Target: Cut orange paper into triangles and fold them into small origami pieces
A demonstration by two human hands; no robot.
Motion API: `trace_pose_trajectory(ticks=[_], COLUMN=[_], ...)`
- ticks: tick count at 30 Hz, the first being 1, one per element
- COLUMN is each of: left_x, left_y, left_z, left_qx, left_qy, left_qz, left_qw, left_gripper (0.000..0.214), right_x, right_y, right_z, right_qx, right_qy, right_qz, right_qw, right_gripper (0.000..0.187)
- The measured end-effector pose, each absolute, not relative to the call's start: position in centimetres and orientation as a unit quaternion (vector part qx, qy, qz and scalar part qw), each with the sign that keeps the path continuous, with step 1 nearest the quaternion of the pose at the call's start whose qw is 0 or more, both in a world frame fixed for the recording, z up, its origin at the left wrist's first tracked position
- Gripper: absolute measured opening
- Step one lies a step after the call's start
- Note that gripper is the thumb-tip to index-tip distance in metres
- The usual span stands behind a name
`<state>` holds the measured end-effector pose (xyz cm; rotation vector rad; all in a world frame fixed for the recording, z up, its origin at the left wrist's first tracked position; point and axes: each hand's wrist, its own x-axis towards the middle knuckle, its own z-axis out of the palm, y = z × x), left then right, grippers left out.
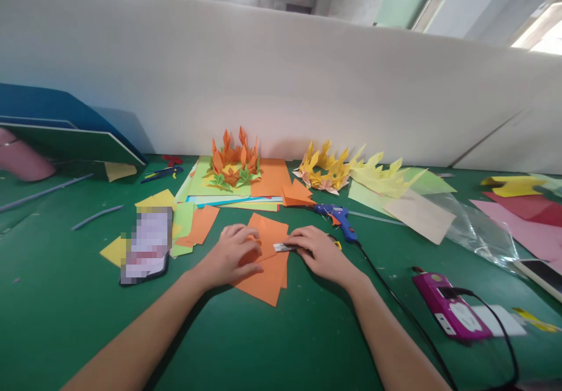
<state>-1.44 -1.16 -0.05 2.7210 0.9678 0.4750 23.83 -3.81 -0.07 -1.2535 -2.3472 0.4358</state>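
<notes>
your left hand (232, 256) lies flat, fingers loosely spread, pressing the orange paper (266, 283). your right hand (319, 253) is closed around a small pale tool (283, 247), long axis left-right, tip on the sheet between both hands. blue glue gun (337, 215) sits just behind, on the bench (285, 344).

A pixelated patch is hiding the phone (147, 244) at lower left; the right hand (322, 253) is covering most of a small tool (283, 247).

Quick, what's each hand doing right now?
Left hand: open, pressing down on the orange paper.
Right hand: closed on a small pale tool.
</notes>
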Motion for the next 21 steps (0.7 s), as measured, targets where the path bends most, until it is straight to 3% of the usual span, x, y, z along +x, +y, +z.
trace_pose_trajectory(ticks=[5,21], left_x=[-1.3,-2.0], left_y=[-0.6,0.8], left_z=[-0.4,-1.1], left_qx=[0.928,0.921], left_qy=[0.291,0.246], left_qz=[0.171,0.227], left_qw=[0.160,0.200], left_gripper=[0.028,0.029], right_x=[23.6,24.2], right_y=[-3.8,-3.0], right_z=[-0.1,-1.0], right_qx=[-0.456,-0.426], right_qy=[-0.847,-0.865], right_qz=[0.170,0.162], right_qw=[0.215,0.209], right_gripper=[0.022,0.022])
